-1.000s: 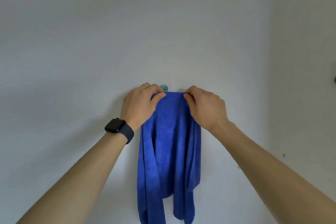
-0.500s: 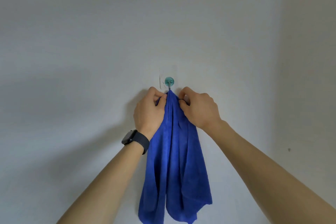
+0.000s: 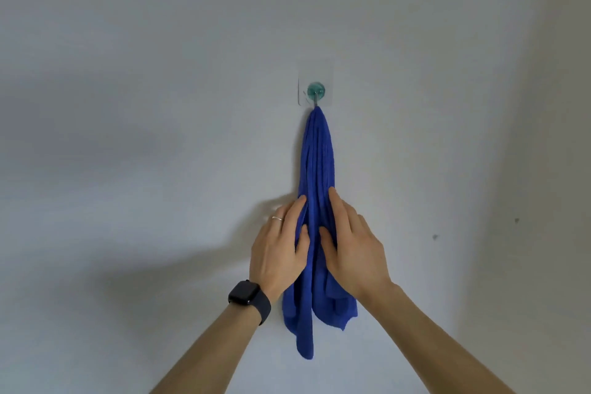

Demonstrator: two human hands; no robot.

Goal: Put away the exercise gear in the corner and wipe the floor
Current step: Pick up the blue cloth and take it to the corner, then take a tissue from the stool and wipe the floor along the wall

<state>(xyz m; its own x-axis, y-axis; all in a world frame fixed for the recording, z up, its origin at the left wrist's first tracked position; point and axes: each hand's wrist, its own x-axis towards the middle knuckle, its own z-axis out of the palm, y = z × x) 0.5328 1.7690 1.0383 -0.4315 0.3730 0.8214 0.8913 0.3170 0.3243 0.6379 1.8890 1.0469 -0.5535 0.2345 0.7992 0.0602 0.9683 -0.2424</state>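
A blue cloth (image 3: 317,157) hangs in a narrow bunch from a small teal wall hook (image 3: 316,91) on a clear adhesive pad. My left hand (image 3: 279,246), with a ring and a dark watch on the wrist, lies flat against the cloth's left side about halfway down. My right hand (image 3: 350,243) lies flat on the cloth's right side at the same height. Straight fingers of both hands press the cloth against the wall. The cloth's lower ends hang loose below my wrists.
A plain white wall (image 3: 144,169) fills the view. A second wall meets it in a corner (image 3: 499,169) on the right. Two small dark marks (image 3: 434,237) dot the wall right of my hands.
Both hands let go of the cloth's top at the hook and slid down to its middle. The cloth now hangs from the hook by itself.
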